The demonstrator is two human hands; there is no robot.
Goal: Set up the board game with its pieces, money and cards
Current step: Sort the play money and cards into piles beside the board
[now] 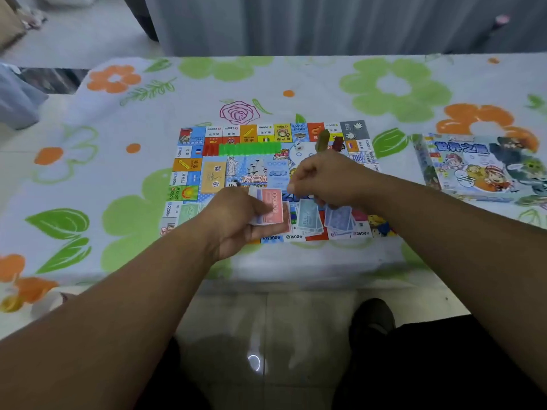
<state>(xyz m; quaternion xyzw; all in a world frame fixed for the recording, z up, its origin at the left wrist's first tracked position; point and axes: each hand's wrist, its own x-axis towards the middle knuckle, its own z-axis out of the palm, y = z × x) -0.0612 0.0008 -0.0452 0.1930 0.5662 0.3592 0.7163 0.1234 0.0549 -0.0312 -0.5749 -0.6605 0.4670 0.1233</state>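
Looks like matt, softly creased printed cloth over the tabletop (325, 84), with thin, smooth printed card for the board (189, 170) at its middle. Reads as thin matt paper for the banknotes (273, 207) and plastic for the green houses (250, 149). Shows faintly shiny cardboard on the box (479, 167) near the right edge, glossy tile on the floor (266, 335).

A board (189, 173) seen only in part

The left hand (236, 223) and right hand (325, 179) cover the board's centre and near edge, so its middle print reads only in part. The right hand's fingertips curl out of sight (whether they pinch anything cannot be told). The red notes (272, 207) are half buried in the left hand's grip. The green pieces (250, 149) blur into one band, and the squares' lettering is too small to read. The game box (479, 167) runs off the right edge.
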